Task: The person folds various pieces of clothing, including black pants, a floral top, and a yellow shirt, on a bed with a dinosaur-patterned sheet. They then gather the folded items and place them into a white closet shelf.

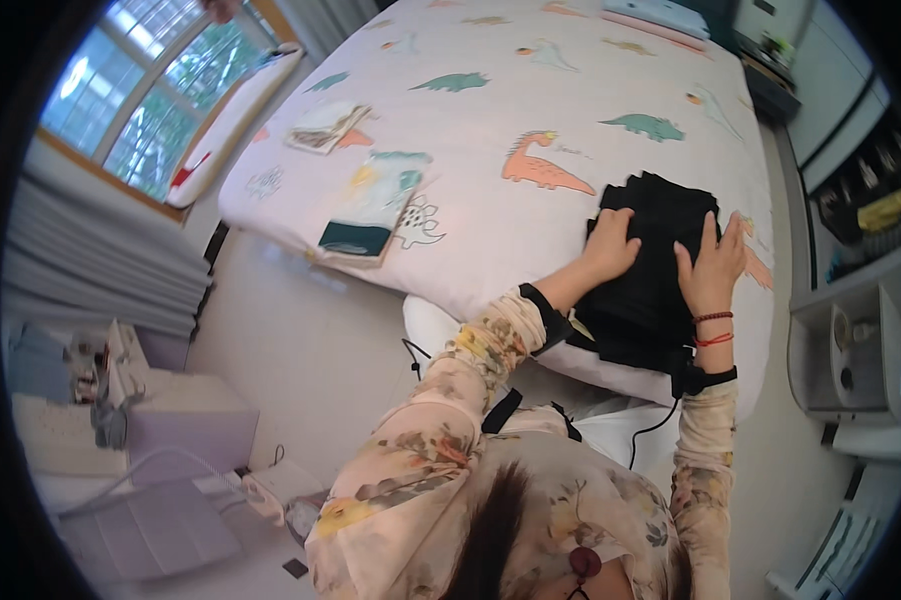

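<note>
A neat stack of folded black cloth [660, 285] lies near the bed's front right corner, its upper edge stepped in layers. Over its left edge rests my left hand [607, 247], thumb and forefinger apart on the fabric; its other fingers are hard to see. My right hand [712, 268] lies along the right edge, fingers stretched and spread, thumb on the cloth. Each forearm wears a black band, and from the right one [708, 378] a black cable hangs down.
The bed [500, 235] has a pale dinosaur-print cover. Left on it lie a flat package [375, 210] and a folded light cloth [327, 127]. Folded bedding [660, 20] sits at the far end. Open shelving [850, 345] stands right; a lilac chair [150, 530] stands lower left.
</note>
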